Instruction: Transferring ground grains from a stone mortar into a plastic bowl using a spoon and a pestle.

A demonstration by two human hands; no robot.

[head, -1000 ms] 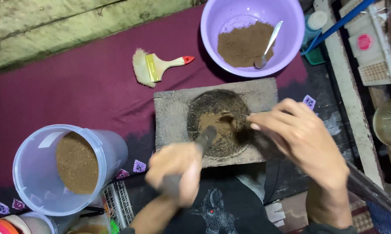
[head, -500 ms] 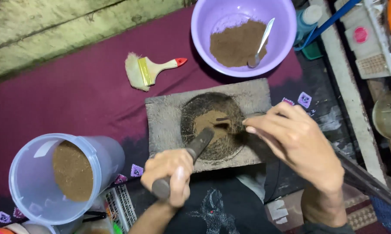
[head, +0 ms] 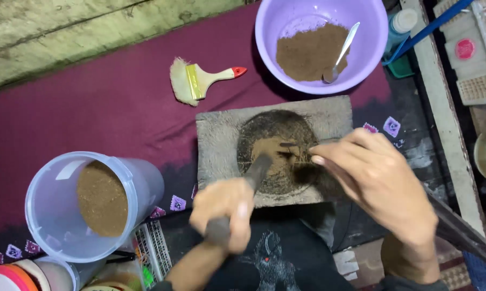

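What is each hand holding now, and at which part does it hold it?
The left hand grips a dark tool by its handle end. The right hand pinches a thin stick at one end, over the grey slab.

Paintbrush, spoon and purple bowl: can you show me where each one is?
paintbrush point(head: 191, 82), head view, on the metal band between bristles and handle.
spoon point(head: 342, 47), head view, on the middle of its handle.
purple bowl point(head: 264, 24), head view, on the bare left wall.
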